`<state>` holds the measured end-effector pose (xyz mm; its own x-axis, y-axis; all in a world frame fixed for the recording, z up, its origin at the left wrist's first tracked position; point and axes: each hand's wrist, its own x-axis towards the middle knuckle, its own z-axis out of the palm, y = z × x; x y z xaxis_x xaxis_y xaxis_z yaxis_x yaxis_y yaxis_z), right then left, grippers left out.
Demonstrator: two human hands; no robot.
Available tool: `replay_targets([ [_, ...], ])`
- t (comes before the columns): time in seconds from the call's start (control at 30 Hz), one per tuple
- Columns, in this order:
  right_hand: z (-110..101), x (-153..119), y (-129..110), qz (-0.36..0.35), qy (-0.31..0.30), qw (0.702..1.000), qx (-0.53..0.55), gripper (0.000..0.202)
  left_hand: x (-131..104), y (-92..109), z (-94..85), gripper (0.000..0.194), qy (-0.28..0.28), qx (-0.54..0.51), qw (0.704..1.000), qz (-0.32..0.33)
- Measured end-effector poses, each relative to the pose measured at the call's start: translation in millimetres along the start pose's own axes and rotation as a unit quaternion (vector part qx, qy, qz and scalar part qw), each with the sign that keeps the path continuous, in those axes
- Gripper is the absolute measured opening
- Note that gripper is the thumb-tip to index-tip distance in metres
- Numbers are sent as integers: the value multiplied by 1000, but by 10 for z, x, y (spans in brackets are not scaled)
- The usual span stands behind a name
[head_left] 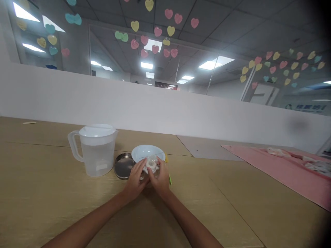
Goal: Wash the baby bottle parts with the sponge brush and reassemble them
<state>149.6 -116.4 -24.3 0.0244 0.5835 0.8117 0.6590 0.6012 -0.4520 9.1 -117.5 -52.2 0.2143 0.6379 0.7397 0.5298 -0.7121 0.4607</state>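
A plain white wall (155, 106) runs behind the tan table (196, 206), and a grey surface (207, 147) lies against the wall's foot. Above the wall stretches a wide window (192, 65) dotted with heart-shaped stickers (158, 31) — pink, yellow, green and blue. Over the wall, through the glass, bright light panels (219, 62) shine in a dark tiled ceiling (212, 20) — blurred blue lettering (310, 107) shows above the wall's right end.
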Motion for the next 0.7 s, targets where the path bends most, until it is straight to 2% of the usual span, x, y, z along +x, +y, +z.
replay_targets([
  [0.3,-65,33,-108,74,-24,997,10,49,23,44,-23,61,15,-17,1000,-7],
  [0.6,-253,216,-239,109,-109,988,-12,48,1,2,-14,64,1,-58,998,-38],
  [0.63,-259,237,-311,117,-92,989,-12,51,4,-12,2,63,2,-58,998,-38],
  [0.7,-256,264,-546,97,-5,995,-9,55,19,-39,45,57,13,-64,997,-35],
])
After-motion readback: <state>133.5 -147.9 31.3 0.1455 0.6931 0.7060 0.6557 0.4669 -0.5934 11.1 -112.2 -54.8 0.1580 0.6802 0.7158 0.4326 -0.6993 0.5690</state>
